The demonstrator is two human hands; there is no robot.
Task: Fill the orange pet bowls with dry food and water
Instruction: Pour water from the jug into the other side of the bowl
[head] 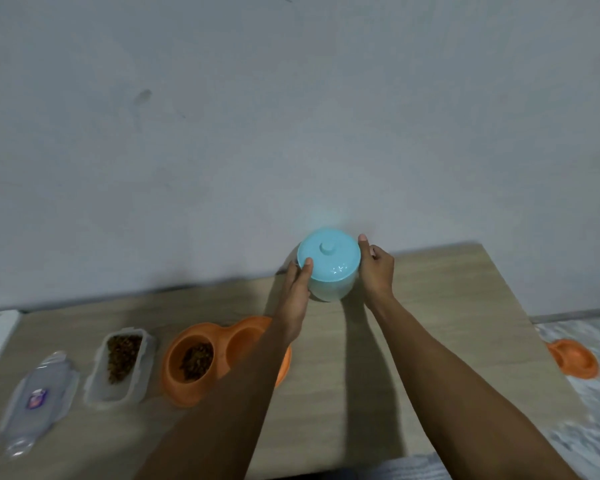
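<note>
A light blue jug [329,271] with a knobbed lid stands at the back of the wooden table, near the wall. My left hand [297,289] grips its left side, thumb on the lid's rim. My right hand [378,271] holds its right side. An orange double pet bowl [187,362] lies nearer on the left; its left well holds dry food, and my left forearm covers part of its right well. A clear plastic container [120,362] of dry food stands open to the left of the bowl.
The container's clear lid [39,393] lies at the far left of the wooden table [447,323]. A second orange bowl [574,358] sits on the floor beyond the table's right edge. The grey wall runs right behind the table.
</note>
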